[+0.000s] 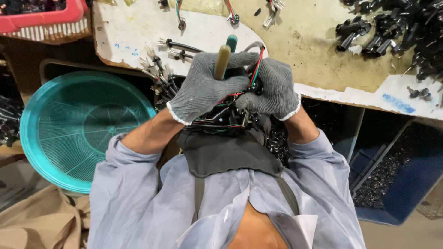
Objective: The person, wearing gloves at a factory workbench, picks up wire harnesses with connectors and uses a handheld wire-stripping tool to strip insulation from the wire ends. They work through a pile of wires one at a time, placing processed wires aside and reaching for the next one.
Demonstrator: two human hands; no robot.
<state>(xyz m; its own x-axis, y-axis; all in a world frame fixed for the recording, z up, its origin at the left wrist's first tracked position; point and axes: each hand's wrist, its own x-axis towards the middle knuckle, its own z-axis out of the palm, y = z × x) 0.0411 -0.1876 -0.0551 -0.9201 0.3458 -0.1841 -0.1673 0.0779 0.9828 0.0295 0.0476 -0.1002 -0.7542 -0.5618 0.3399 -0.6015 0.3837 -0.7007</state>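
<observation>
Both gloved hands are closed over one workpiece at the near edge of the bench. Your left hand (203,87) is fisted around a tool with an olive-tan handle (222,62); a teal-tipped part (232,42) shows just behind it, and you cannot tell from this view whether that belongs to the same tool. The handle stands nearly upright, which puts the working end, hidden under the glove, down into the bundle. Your right hand (273,90) is clamped on a bundle of red, green and black wires (221,117), pressed against the left hand so the bundle is braced from both sides. A loop of wire (256,64) arcs over the right knuckles.

Working left to right across the station:

1. A round teal mesh basket (83,127) sits below bench level at your left elbow, within reach of the left arm.
2. Loose leads with metal terminals (159,69) lie fanned on the white board (129,32), touching the left side of the bundle.
3. The bundle itself hangs over a dark apron (228,154) at your chest, held close to the body for steadiness.
4. A heap of black connector housings (392,32) lies far right on the bench, well apart from the hands.
5. A blue bin of small dark parts (397,180) stands below the bench on the right.
</observation>
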